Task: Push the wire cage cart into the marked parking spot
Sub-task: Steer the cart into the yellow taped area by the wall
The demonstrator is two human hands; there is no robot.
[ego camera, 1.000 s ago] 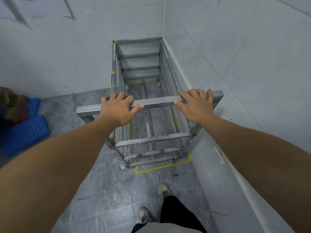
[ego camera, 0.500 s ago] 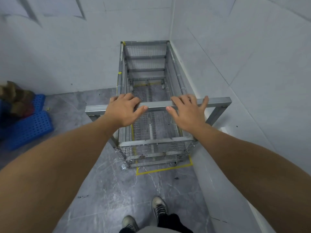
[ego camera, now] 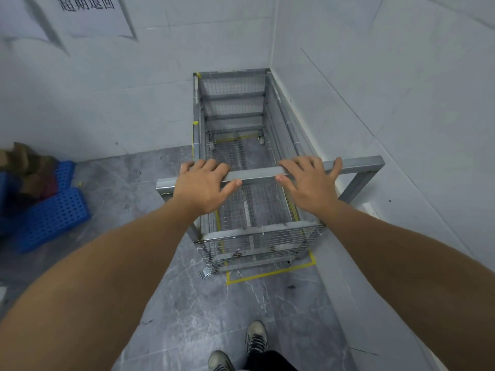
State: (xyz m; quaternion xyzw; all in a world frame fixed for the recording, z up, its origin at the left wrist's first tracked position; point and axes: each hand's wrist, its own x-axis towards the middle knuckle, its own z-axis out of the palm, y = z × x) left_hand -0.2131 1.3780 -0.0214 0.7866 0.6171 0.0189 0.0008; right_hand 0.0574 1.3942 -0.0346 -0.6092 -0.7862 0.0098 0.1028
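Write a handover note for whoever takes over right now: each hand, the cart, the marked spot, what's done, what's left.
Left hand and right hand both grip the handle bar.
Wire cage cart stands in the corner, near end inside the front line of the yellow tape outline.
Done: cart essentially parked.
Left: its near-left corner seems slightly over the side line; nudge right, then release.

Setting: warehouse storage corner. Evidence: yellow tape parking outline (ego camera: pixel 267 274), grey metal wire-mesh cage cart (ego camera: pixel 254 229), blue perforated plastic pallets (ego camera: pixel 53 218), printed paper wall sign (ego camera: pixel 88 6).
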